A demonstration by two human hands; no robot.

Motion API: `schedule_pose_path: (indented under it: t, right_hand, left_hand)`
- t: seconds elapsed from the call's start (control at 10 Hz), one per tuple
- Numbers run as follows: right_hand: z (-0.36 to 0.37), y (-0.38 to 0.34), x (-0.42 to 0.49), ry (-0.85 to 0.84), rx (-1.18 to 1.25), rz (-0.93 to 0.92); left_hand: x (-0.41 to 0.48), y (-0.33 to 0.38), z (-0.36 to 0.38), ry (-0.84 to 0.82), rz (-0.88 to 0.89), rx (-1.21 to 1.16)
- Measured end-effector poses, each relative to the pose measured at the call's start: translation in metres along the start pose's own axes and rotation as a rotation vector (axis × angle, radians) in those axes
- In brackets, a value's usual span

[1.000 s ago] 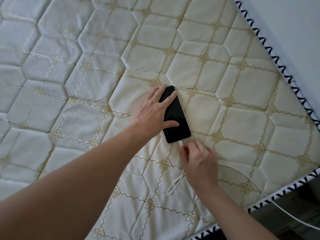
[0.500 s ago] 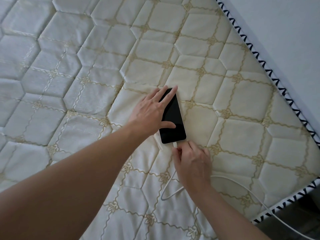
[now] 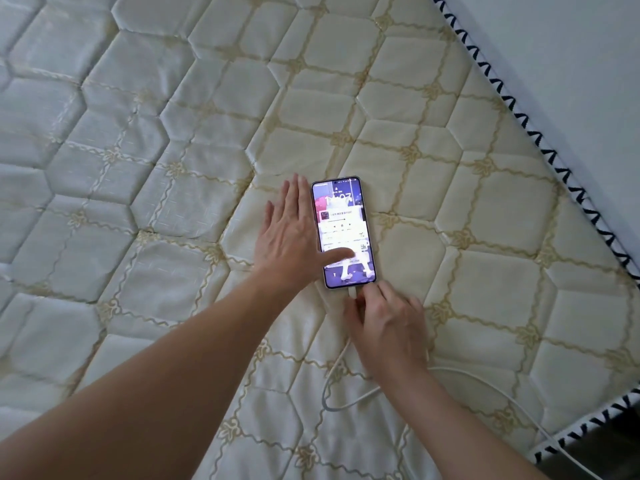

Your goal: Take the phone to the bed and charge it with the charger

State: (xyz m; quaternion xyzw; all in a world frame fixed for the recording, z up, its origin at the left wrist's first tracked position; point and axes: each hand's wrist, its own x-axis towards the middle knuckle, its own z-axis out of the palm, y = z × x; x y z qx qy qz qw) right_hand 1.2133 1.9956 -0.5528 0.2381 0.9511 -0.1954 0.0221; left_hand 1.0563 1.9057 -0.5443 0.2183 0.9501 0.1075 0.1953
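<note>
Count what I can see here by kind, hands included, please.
Phones: 1, the lit phone lying screen up.
Charging cables: 1, the white cable.
Mattresses: 1, the quilted mattress.
Hands: 2, left hand, right hand.
Total: 5

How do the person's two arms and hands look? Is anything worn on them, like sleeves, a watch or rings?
Both forearms are bare as far as the view shows, with no sleeve in sight. The left hand and the right hand wear no gloves, and no watch, bracelet or ring shows on them. The nails look short and unpainted.
</note>
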Motion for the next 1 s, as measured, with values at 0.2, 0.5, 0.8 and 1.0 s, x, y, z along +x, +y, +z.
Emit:
schedule_pose_path:
  t: [0.2, 0.5, 0.8, 1.0]
  right_hand:
    - [-0.001, -0.001, 0.001, -0.016, -0.02, 0.014]
    - [0.0, -0.012, 0.016, 0.014, -0.008, 0.021]
    - [-0.003, -0.014, 0.018, 0.007, -0.041, 0.008]
    - [-0.037, -0.001, 0.02, -0.018, -0.095, -0.044]
  left_hand:
    - [0.0, -0.004, 0.002, 0.012, -0.005, -0.032]
    - [-0.016, -0.017, -0.003, 0.134, -0.06, -0.093]
    - [-0.029, -0.027, -0.004, 0.078, 0.003, 0.005]
    - [-0.046, -0.018, -0.03, 0.081, 0.037, 0.081]
